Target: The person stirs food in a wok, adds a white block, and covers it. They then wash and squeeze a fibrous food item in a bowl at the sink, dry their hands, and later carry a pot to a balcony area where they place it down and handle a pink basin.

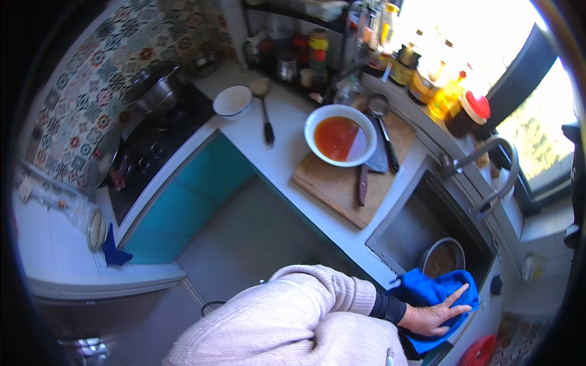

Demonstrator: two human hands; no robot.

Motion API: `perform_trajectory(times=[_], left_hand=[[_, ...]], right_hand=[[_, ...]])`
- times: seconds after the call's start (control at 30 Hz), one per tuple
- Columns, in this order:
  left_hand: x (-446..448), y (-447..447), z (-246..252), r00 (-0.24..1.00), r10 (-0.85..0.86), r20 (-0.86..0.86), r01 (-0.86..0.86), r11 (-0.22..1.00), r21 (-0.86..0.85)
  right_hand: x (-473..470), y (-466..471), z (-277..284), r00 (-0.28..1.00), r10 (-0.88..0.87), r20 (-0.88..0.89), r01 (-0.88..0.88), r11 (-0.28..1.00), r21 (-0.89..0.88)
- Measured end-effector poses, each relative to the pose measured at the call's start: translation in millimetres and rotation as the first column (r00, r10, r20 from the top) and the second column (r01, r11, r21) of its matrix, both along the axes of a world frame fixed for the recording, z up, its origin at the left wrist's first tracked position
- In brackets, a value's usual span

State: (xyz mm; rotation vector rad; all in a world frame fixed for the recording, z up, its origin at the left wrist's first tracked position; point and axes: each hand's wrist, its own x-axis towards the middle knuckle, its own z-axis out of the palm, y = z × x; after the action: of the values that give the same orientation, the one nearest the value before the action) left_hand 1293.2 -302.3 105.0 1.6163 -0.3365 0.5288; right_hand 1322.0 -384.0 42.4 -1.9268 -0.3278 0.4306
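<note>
At the lower right, my left hand [430, 316] is on a crumpled blue cloth [419, 289], with two fingers spread across it and the others partly hidden. The cloth lies at the near edge of the sink [403, 228] and spreads over the counter edge. Just beyond it, a round metal bowl [440, 261] stands in the sink with brownish contents, partly covered by the cloth. A dark cuff shows at my wrist, below a pale knitted sleeve [339, 288]. My right hand is out of view.
A white bowl of reddish-orange liquid [336, 139] stands on a wooden cutting board [329, 192], beside a cleaver [363, 183] and a black-handled ladle [389, 148]. A curved faucet [512, 155] arches over the sink. A white bowl [232, 101], spatula [265, 110] and stove pot [153, 96] are farther left.
</note>
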Motion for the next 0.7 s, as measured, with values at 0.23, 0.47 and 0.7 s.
perform_trajectory(times=[0.23,0.47,0.7], left_hand=[[15.6,32.0,-5.5,0.99,-0.134,-0.042,0.068,0.722,-0.688],[-14.7,61.8,-13.9,0.973,-0.173,-0.154,0.004,0.677,-0.736],[-45.3,81.2,7.1,0.89,0.405,-0.209,-0.341,0.896,0.283]], right_hand=[[14.5,65.2,10.7,0.954,0.28,0.107,-0.269,0.958,-0.102],[12.5,94.1,15.0,0.919,0.375,0.118,-0.359,0.923,-0.136],[22.8,87.3,15.6,0.926,0.365,0.098,-0.358,0.93,-0.085]])
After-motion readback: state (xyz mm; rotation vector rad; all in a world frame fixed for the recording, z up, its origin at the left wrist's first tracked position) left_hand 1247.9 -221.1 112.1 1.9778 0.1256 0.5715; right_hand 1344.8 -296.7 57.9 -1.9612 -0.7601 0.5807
